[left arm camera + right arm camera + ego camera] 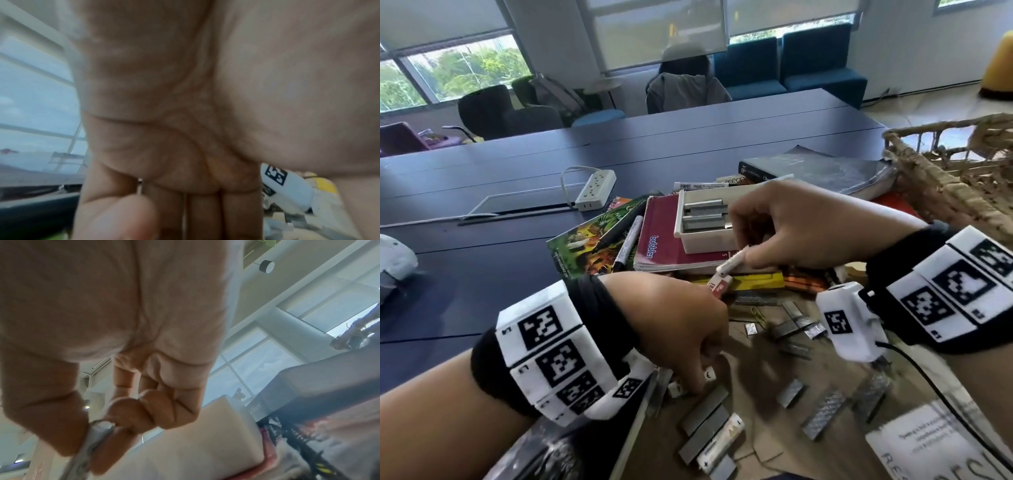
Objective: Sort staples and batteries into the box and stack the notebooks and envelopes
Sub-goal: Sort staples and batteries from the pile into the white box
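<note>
My right hand (746, 255) pinches a white battery (729, 265) by one end, just in front of the white box (705, 240). The box holds several staple strips (703, 214) and sits on a maroon notebook (657, 240). The right wrist view shows thumb and fingers of the right hand (107, 426) closed on the battery (98, 433), with the box (205, 434) behind. My left hand (698, 380) reaches down among loose staple strips (705, 414) on a brown envelope (774, 445). Its fingertips are hidden. Another battery (722, 442) lies between the strips. In the left wrist view only my left hand's (160, 224) palm shows.
A wicker basket (945, 178) stands at the right and a dark book (818, 171) lies behind the box. Markers (626, 243) lie on a colourful notebook (585, 236). An eraser (719, 286), a paper clip (758, 315) and a power strip (595, 190) are nearby. A person (685, 82) sits across the table.
</note>
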Demonstrator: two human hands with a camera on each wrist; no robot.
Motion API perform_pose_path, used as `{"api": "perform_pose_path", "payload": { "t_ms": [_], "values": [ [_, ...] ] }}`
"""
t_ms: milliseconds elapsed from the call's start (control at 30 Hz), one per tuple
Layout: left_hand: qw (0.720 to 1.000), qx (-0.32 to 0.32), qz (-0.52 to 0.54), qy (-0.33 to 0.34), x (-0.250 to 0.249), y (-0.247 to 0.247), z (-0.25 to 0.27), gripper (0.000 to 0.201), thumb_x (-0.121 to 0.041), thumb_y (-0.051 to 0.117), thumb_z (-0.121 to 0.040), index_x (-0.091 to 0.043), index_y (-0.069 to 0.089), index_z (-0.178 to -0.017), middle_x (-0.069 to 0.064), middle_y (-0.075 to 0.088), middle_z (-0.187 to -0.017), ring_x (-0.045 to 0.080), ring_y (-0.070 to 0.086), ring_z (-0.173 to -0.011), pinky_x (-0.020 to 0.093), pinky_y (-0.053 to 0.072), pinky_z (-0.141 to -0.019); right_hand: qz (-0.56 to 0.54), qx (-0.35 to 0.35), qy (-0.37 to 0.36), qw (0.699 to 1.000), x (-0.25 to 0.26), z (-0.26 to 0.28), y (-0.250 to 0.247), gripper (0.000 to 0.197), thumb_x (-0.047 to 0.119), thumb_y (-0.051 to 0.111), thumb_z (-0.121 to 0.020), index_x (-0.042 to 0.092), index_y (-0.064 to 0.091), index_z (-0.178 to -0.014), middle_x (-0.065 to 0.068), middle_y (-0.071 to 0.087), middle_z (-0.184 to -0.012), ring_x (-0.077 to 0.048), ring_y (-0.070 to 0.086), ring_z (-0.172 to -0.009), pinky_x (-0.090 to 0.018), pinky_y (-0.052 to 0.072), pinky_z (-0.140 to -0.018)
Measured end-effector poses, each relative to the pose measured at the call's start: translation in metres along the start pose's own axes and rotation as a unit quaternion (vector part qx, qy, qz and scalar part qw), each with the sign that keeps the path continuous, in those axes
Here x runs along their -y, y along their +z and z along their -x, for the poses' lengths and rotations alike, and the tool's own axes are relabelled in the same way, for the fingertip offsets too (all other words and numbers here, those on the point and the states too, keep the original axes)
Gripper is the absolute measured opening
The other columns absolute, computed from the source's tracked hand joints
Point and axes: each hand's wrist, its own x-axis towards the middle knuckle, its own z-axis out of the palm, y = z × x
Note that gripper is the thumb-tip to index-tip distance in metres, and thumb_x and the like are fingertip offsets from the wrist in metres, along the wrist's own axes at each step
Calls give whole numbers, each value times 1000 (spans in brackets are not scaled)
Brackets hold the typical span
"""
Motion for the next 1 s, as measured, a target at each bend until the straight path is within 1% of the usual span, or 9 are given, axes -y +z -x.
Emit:
{"api": "perform_pose_path", "payload": {
  "t_ms": [167,267,367,500,600,733,800,867,1000],
  "values": [
    [987,-89,112,72,12,-6,4,10,-24,77,-84,-22,67,-85,-10,66,-75,7,57,-63,31,53,-62,-51,-78,-3,996,-5,0,-3,24,32,84,-81,15,67,-79,-4,66,-68,-20,58,-59,-38,49,-57],
    [952,-136,244,122,24,-19,5,9,-16,73,-93,-12,65,-95,4,74,-86,25,66,-74,38,54,-68,-77,-157,-14,984,-13,0,-8,12,14,79,-85,11,67,-82,-8,69,-75,-30,64,-71,-48,55,-67],
    [875,-235,379,189,33,-27,0,14,-10,67,-97,1,59,-100,18,71,-90,32,65,-79,40,53,-72,-121,-248,-16,961,-22,1,-10,11,7,76,-86,4,66,-85,-15,69,-79,-36,64,-75,-50,55,-69],
    [758,-452,433,182,42,-36,-21,19,-18,63,-97,-1,64,-103,11,66,-83,16,59,-70,23,48,-64,-141,-314,4,939,-33,0,-9,13,5,77,-87,0,65,-86,-18,69,-78,-27,63,-67,-46,55,-66],
    [702,-540,440,149,45,-42,-36,16,-17,64,-99,-4,67,-107,2,69,-85,4,59,-67,14,45,-59,-145,-338,30,929,-40,-4,-9,12,5,77,-87,1,66,-86,-20,69,-79,-31,62,-67,-44,54,-63],
    [699,-551,443,106,52,-43,-57,15,-20,67,-98,-12,70,-110,-2,73,-88,10,64,-68,35,58,-61,-136,-379,64,913,-47,-6,-6,12,10,78,-87,7,67,-86,-14,68,-75,-11,55,-60,-21,47,-55],
    [714,-538,438,92,55,-42,-63,15,-18,67,-98,-15,70,-113,0,74,-92,16,71,-76,44,62,-70,-133,-399,79,904,-50,-5,-5,13,14,79,-87,10,67,-85,-15,70,-77,-17,59,-62,-27,50,-57],
    [726,-539,419,84,56,-40,-65,15,-15,69,-97,-13,71,-112,-1,76,-92,15,74,-79,35,62,-71,-133,-414,95,895,-53,-4,-4,12,17,79,-87,14,68,-86,-12,72,-78,-24,65,-67,-36,55,-62],
    [747,-526,388,121,48,-35,-61,14,-21,77,-90,-15,75,-102,-3,76,-86,8,71,-76,16,51,-68,-134,-424,109,889,-52,-4,1,11,17,80,-87,14,69,-86,-11,71,-79,-16,61,-64,-34,55,-62]
  ]
}}
